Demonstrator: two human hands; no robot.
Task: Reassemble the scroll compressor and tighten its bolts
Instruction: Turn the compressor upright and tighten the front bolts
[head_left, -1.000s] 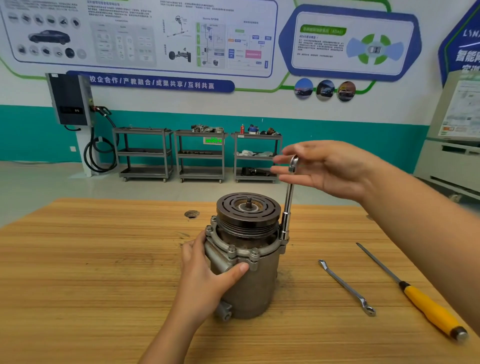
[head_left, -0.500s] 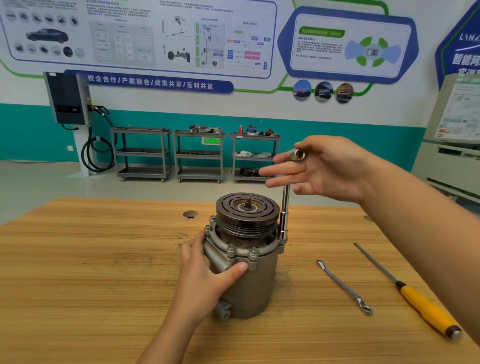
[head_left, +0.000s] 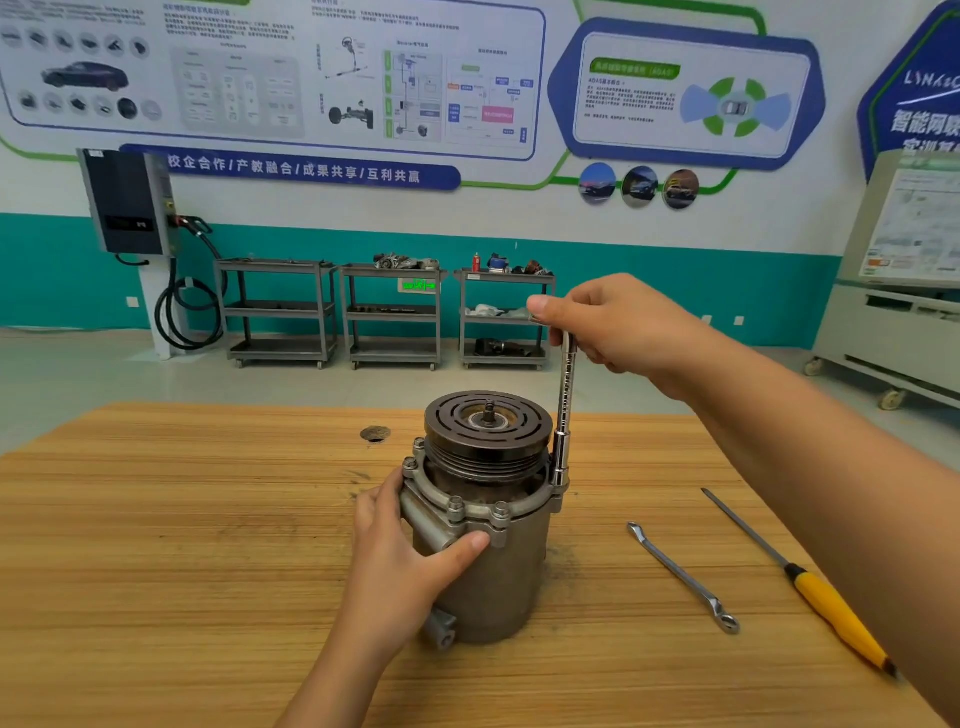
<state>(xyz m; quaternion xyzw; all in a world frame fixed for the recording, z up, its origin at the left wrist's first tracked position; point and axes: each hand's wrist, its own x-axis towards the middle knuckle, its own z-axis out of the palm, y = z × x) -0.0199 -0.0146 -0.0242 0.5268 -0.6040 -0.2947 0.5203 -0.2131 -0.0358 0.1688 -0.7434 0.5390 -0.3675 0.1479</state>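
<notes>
The grey scroll compressor (head_left: 511, 577) stands upright on the wooden table (head_left: 182, 545), its dark grooved pulley (head_left: 488, 423) on top. Several bolts (head_left: 455, 506) ring the flange below the pulley. My left hand (head_left: 410, 566) grips the housing from the left, thumb across the front. A chrome socket extension (head_left: 565, 410) stands upright on a bolt at the flange's right side. My right hand (head_left: 613, 327) pinches the top end of that extension, fingers curled round it.
A slim spanner (head_left: 680, 577) and a yellow-handled screwdriver (head_left: 826, 605) lie on the table to the right of the compressor. A small round hole (head_left: 375, 434) sits in the tabletop behind it. Metal carts (head_left: 389, 317) stand against the far wall.
My right hand's fingers went from spread out to curled round the extension's top, turning it. The left hand and the compressor stayed put.
</notes>
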